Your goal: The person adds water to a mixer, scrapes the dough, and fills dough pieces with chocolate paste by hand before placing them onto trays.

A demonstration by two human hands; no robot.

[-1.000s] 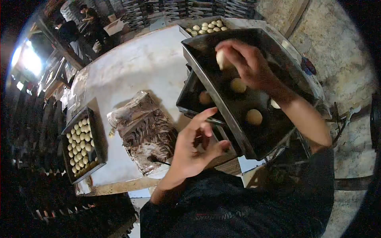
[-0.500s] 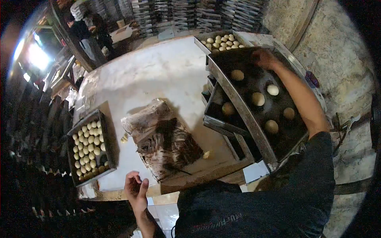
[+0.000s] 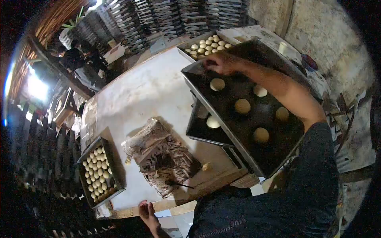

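My right hand [image 3: 220, 64] reaches over the large dark baking tray [image 3: 248, 164], at its far left corner. Its fingers are curled down, and whatever they hold is hidden. Several round, flattened dough balls [image 3: 242, 106] lie spaced apart on that tray; my forearm partly covers one. My left hand [image 3: 147, 212] hovers by the table's front edge, empty, with fingers loosely bent and the thumb apart. Beyond it, on the table, is a crumpled, brown-stained plastic-wrapped bundle [image 3: 160, 156].
A tray of dough balls [image 3: 104, 143] stands at the table's left; another tray of dough balls [image 3: 184, 50] is at the back. Under the large tray sits a lower tray [image 3: 198, 137] with a dough ball. People [image 3: 81, 63] work at the back left.
The view has shifted. My right hand has moved left across the far end of the large tray to its corner. My left hand has dropped lower, its fingers more bent.
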